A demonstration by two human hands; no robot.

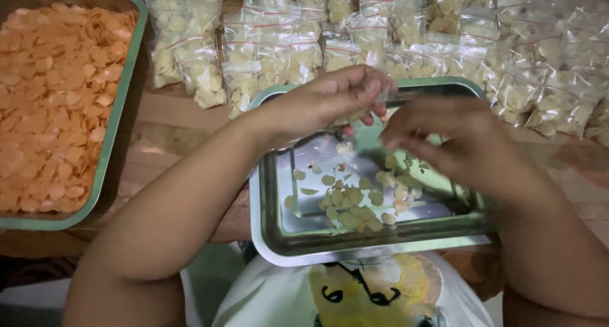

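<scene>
the counter (171, 121) is of wood and carries everything seen. at its far edge, rows of small clear bags (393, 41) filled with pale chips are laid overlapping, reaching from the middle to the right border. at the left a big tray (120, 111) with a green rim is filled nearly to the edge with orange chips (54, 105). a smaller steel tray (279, 238) is set at the near edge of the counter, close to the person's lap; a scatter of pale chips (355, 203) is spread over its middle and right, with much of its floor left bare.

both hands are held above the far part of the steel tray, close together. the left hand (330, 102) is curled, palm down, and its fingers are closed on a clear bag (380, 102) in which pale chips can be made out; the bag is blurred and its outline cannot be told exactly. the right hand (453, 137) is held just beside it, fingers bent and bunched toward the bag's edge; it is blurred by motion, and whether something is pinched in it cannot be told. a white shirt (273, 295) with a yellow print is seen below the tray.
</scene>
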